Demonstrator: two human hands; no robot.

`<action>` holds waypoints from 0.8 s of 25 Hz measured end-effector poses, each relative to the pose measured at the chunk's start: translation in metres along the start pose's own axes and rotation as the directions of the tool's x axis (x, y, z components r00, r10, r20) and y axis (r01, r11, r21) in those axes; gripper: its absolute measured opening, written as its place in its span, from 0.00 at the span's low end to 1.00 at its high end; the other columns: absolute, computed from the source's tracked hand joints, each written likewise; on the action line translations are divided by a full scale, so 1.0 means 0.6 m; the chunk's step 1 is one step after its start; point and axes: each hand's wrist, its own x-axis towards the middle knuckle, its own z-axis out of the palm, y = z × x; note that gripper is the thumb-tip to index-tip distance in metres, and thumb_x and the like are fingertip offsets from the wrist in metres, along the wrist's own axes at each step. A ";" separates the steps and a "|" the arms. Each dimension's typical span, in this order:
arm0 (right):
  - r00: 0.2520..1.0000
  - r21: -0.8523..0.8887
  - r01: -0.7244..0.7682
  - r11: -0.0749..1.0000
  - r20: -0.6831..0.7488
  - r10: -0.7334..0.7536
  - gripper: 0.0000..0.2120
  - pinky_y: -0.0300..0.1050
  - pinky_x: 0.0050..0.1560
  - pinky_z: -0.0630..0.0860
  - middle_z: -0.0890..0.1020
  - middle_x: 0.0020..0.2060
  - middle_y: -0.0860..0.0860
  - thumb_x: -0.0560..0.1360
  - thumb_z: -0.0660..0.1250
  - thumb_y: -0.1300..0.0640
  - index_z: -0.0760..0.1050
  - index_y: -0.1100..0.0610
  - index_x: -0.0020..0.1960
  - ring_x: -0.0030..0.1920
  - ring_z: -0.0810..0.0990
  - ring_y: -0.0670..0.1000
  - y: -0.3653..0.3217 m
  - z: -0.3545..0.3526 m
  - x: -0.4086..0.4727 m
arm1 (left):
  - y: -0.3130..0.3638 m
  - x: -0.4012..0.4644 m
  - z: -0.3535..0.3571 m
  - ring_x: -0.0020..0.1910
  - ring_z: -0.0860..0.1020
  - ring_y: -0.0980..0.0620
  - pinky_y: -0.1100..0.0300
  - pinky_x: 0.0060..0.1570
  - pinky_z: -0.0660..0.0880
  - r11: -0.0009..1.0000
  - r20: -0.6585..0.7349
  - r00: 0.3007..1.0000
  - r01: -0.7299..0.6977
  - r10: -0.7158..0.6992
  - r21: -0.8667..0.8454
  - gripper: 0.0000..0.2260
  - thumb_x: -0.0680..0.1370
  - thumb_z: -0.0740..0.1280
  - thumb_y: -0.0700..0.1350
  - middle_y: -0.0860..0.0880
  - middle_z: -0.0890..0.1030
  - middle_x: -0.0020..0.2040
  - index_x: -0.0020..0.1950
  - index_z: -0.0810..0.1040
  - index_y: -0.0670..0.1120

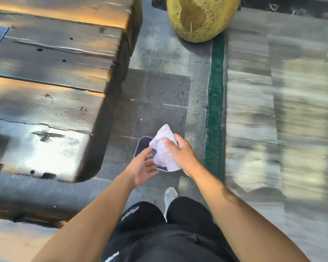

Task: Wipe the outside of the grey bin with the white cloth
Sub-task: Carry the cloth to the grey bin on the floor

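A broad dark wooden bench (45, 87) of glossy planks fills the left of the head view, a pale striped rug or floor (273, 110) with a green strip (215, 103) along its edge runs down the right, and a yellow-green rounded pot or fruit (201, 17) sits at the top; between them lies grey paving, and there, straight below the person, stands the grey bin (143, 143), seen from above so only its rounded rim and dark inside show. Its opening looks longer from upper left to lower right, though the hands cover most of it, so that is a guess. Black shorts (169, 233) and one light shoe (169, 196) show at the bottom. The right hand (182, 154) grasps the white cloth (164, 148), bunched, directly above the bin's far-right rim. The left hand (142, 167) is released, fingers straight, reaching at the near-left rim; whether it touches is unclear. The bin's outer walls lie below and outward of both hands, with the cloth hand nearer the right wall, so wiping likely means lowering the cloth over the rim while the left steadies
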 end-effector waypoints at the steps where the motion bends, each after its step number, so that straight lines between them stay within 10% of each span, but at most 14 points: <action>1: 1.000 0.065 -0.015 0.998 -0.008 0.016 0.05 0.47 0.42 0.74 0.82 0.41 0.52 0.80 0.67 0.53 0.78 0.51 0.46 0.41 0.78 0.50 0.004 0.005 -0.006 | -0.002 0.000 0.005 0.52 0.85 0.42 0.48 0.57 0.81 0.999 0.065 0.997 0.039 -0.038 -0.016 0.29 0.80 0.64 0.63 0.40 0.86 0.56 0.66 0.80 0.40; 4: 0.998 0.216 -0.053 0.975 -0.024 0.059 0.06 0.55 0.49 0.80 0.85 0.48 0.58 0.81 0.66 0.52 0.79 0.53 0.53 0.47 0.83 0.54 0.028 0.016 -0.020 | -0.009 -0.002 0.013 0.45 0.87 0.40 0.51 0.37 0.83 0.973 0.242 0.967 0.131 -0.082 -0.191 0.32 0.81 0.59 0.68 0.38 0.87 0.54 0.63 0.84 0.41; 10: 0.962 0.270 -0.151 0.951 -0.181 0.205 0.07 0.55 0.53 0.83 0.87 0.51 0.53 0.82 0.66 0.53 0.80 0.52 0.58 0.53 0.86 0.56 0.135 -0.025 -0.037 | -0.072 0.047 -0.003 0.53 0.87 0.42 0.45 0.50 0.84 0.991 0.192 0.981 0.022 0.005 -0.135 0.16 0.85 0.60 0.48 0.41 0.87 0.58 0.69 0.78 0.42; 20: 0.969 -0.278 -0.164 0.946 -0.224 0.103 0.11 0.49 0.43 0.76 0.81 0.45 0.50 0.75 0.62 0.46 0.77 0.50 0.50 0.44 0.80 0.53 0.335 -0.084 0.080 | -0.168 0.241 0.054 0.47 0.88 0.47 0.54 0.41 0.83 0.983 0.060 0.985 -0.168 0.164 0.069 0.13 0.82 0.61 0.33 0.41 0.87 0.55 0.60 0.83 0.43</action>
